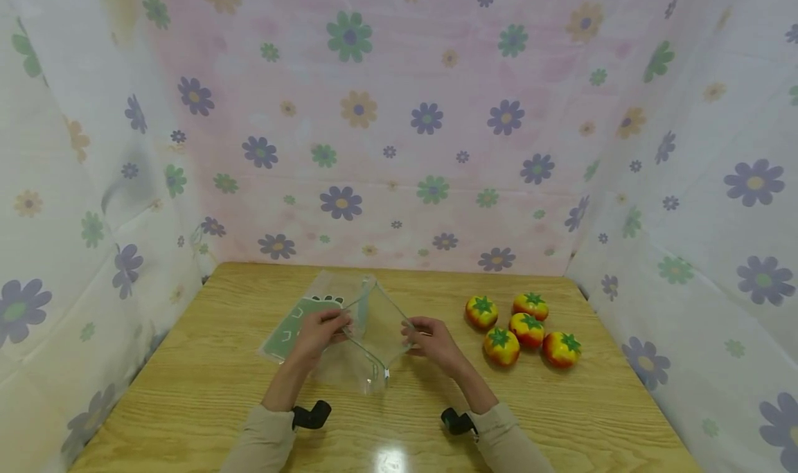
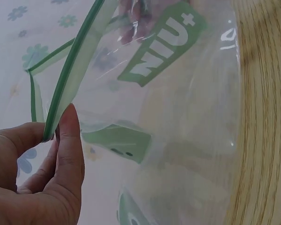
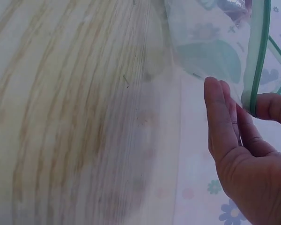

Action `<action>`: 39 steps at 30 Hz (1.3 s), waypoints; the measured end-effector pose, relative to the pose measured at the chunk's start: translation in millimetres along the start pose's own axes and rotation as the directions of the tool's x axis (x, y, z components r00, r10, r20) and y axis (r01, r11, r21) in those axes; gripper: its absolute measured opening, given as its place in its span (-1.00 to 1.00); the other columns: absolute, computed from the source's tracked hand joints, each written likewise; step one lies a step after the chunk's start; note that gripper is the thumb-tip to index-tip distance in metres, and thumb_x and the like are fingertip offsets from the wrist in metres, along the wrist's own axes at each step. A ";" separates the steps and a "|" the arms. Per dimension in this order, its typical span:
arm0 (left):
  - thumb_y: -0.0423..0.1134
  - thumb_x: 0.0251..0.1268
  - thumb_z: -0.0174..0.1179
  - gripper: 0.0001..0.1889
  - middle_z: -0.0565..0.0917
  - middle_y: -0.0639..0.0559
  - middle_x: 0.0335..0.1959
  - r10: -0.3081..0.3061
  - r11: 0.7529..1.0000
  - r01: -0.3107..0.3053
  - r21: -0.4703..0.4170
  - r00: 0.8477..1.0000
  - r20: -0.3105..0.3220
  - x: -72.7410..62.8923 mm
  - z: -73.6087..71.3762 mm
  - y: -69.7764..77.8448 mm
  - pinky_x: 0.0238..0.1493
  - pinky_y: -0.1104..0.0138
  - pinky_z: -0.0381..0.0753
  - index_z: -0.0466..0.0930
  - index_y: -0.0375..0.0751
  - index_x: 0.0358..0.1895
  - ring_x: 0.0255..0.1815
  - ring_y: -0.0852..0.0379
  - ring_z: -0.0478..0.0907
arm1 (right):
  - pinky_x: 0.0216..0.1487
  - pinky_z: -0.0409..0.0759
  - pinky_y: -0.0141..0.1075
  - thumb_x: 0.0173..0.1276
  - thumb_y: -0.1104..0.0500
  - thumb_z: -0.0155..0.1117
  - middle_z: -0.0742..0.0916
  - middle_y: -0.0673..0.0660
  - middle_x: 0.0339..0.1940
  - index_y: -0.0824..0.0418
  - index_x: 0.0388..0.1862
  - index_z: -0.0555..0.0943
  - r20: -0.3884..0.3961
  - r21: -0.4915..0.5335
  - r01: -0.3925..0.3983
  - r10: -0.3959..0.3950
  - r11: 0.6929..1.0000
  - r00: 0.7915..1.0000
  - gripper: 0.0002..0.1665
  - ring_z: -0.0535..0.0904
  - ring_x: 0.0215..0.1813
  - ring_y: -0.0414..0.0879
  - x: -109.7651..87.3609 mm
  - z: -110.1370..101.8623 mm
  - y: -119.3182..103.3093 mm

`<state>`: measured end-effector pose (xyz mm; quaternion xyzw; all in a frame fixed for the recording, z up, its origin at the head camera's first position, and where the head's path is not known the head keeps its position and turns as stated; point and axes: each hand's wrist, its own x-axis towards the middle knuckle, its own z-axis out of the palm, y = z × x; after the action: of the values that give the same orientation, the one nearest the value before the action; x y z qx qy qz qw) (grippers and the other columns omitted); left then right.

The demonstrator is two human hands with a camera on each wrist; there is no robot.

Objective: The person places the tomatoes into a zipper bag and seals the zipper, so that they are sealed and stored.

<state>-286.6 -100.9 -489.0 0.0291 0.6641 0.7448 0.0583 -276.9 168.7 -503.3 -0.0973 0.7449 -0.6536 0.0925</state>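
Observation:
A clear plastic zip bag [image 1: 377,331] with a green zip edge is held up over the middle of the table, its mouth spread into a diamond. My left hand [image 1: 321,334] pinches one side of the rim between thumb and fingers. On the opposite side, my right hand [image 1: 433,345] pinches the rim in the same way. In the left wrist view, the green zip strip [image 2: 75,61] runs up from the fingertips, and the clear wall carries a green label print [image 2: 161,47] with white letters. A small white slider [image 1: 386,374] sits at the mouth's near corner.
Flat on the table to the left lies clear plastic with a large green print [image 1: 287,334], partly behind my left hand. Several red-and-yellow fruits with green star-shaped tops, one of them a front fruit [image 1: 501,348], are grouped at the right. Flowered cloth [image 1: 399,168] encloses the wooden table [image 1: 598,404].

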 end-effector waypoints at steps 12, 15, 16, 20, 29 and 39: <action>-0.33 0.62 0.01 -0.69 0.66 -0.08 -0.26 -0.028 1.000 0.028 0.007 0.995 0.096 7.0 13.4 -0.3 -0.19 0.36 0.74 0.56 -0.60 0.06 -0.35 0.21 0.64 | -0.05 0.77 -0.17 0.63 0.23 0.07 0.60 0.49 0.11 0.56 0.29 0.46 0.028 -0.016 0.032 -0.031 0.999 0.999 -0.55 0.68 -0.01 0.12 2.3 8.3 -8.5; -0.33 0.64 -0.03 -0.68 0.65 -0.02 -0.28 -0.031 1.000 0.031 0.000 0.994 0.107 7.7 16.3 -1.3 -0.21 0.39 0.73 0.54 -0.59 0.10 -0.37 0.23 0.62 | -0.06 0.77 -0.18 0.64 0.21 0.07 0.60 0.50 0.13 0.55 0.30 0.46 0.032 -0.023 0.032 -0.031 0.999 0.999 -0.54 0.69 -0.01 0.08 3.7 9.2 -9.4; -0.33 0.65 -0.03 -0.68 0.65 0.00 -0.28 -0.030 0.999 0.031 -0.005 0.994 0.109 8.0 17.2 -1.6 -0.23 0.40 0.72 0.53 -0.59 0.13 -0.38 0.24 0.61 | -0.06 0.77 -0.18 0.64 0.20 0.07 0.60 0.50 0.13 0.55 0.30 0.46 0.032 -0.024 0.031 -0.030 0.999 0.999 -0.54 0.69 -0.01 0.07 4.0 9.5 -9.9; -0.32 0.66 -0.05 -0.62 0.64 0.05 -0.30 -0.017 1.000 0.021 -0.021 0.990 0.137 9.8 19.3 -3.0 -0.25 0.43 0.70 0.44 -0.64 0.23 -0.38 0.26 0.60 | -0.04 0.76 -0.18 0.64 0.20 0.07 0.59 0.51 0.16 0.54 0.32 0.45 0.036 -0.023 0.027 -0.026 0.999 0.999 -0.52 0.69 0.00 0.05 4.9 10.5 -10.9; -0.29 0.66 -0.05 -0.64 0.63 -0.01 -0.30 0.000 1.000 0.003 -0.020 0.988 0.157 11.7 21.6 -3.3 -0.26 0.40 0.71 0.47 -0.60 0.19 -0.36 0.21 0.61 | -0.03 0.76 -0.13 0.63 0.20 0.06 0.60 0.53 0.15 0.56 0.31 0.43 0.049 -0.011 0.019 -0.019 1.000 0.999 -0.52 0.70 -0.02 0.02 5.1 11.1 -10.3; -0.26 0.60 0.08 -0.64 0.65 0.02 -0.38 0.028 1.000 -0.026 -0.013 0.992 0.127 10.4 25.3 -3.5 -0.27 0.39 0.73 0.55 -0.64 0.00 -0.41 0.22 0.65 | -0.05 0.76 -0.15 0.65 0.20 0.03 0.59 0.52 0.16 0.55 0.30 0.43 0.069 -0.009 0.021 -0.020 1.000 0.997 -0.54 0.68 -0.04 0.00 1.1 12.9 -9.5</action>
<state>-293.7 -74.3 -489.9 0.0852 0.6544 0.7459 0.0905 -274.3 154.9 -495.5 -0.1278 0.7434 -0.6471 0.1109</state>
